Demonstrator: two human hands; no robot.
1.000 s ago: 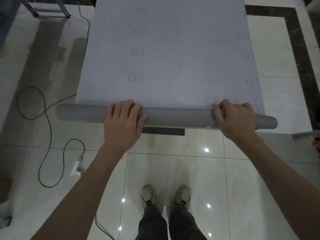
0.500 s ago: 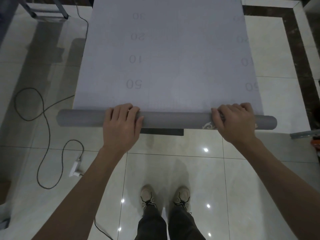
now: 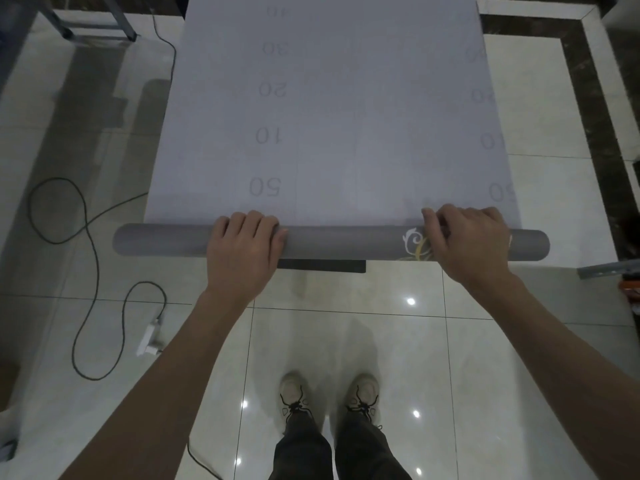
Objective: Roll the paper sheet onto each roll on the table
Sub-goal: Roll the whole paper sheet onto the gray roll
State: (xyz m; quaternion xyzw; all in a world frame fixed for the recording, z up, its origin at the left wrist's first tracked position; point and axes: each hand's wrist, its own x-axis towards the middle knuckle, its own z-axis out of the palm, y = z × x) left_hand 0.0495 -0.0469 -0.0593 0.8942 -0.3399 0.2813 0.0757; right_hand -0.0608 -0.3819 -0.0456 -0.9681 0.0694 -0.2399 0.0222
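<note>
Roll lies crosswise, left hand and right hand gripping

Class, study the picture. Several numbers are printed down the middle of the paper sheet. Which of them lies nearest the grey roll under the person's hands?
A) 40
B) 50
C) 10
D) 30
B: on the paper sheet the 50 sits just above the grey roll, while the 10 and the other numbers lie farther up the sheet.
</note>
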